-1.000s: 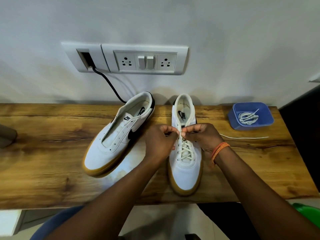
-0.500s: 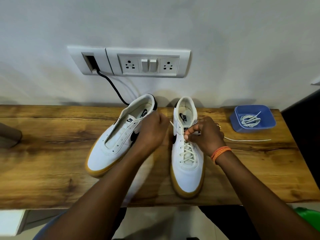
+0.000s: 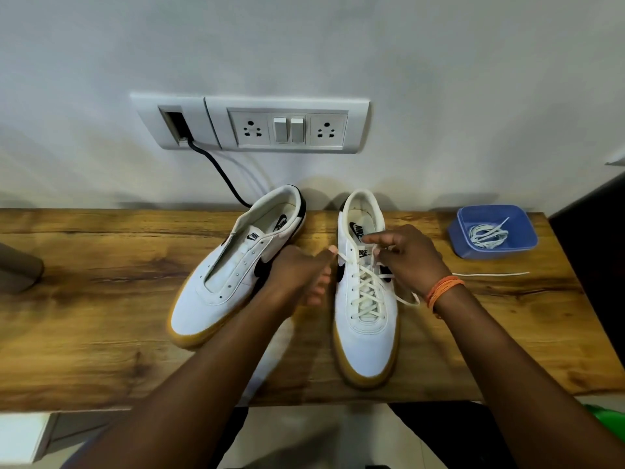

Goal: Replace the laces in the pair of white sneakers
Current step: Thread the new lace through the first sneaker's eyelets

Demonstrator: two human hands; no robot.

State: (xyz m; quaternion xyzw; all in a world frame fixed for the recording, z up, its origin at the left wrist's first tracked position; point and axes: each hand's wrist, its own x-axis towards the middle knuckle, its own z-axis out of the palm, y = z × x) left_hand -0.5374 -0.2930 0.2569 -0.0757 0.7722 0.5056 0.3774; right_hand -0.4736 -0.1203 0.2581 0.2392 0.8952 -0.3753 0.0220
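Since the previous frame the left hand point(image 3: 297, 272) has dropped slightly at frame centre, fingers pinched on the lace point(image 3: 367, 292) end. The right hand point(image 3: 406, 258) pinches lace over the right sneaker point(image 3: 367, 336), fingers now spread wider.

The wooden table point(image 3: 84, 316) lies bare across its whole left stretch, open to any reach, save a grey object point(image 3: 18, 269) at the far left edge. Between the two sneakers the gap is narrow, and the left hand point(image 3: 297, 275) fills it. To the right, a loose lace point(image 3: 490, 274) crosses the wood before the blue tub point(image 3: 460, 238) (itself holding coiled laces). Behind, a black cable point(image 3: 220, 170) drops from the wall.
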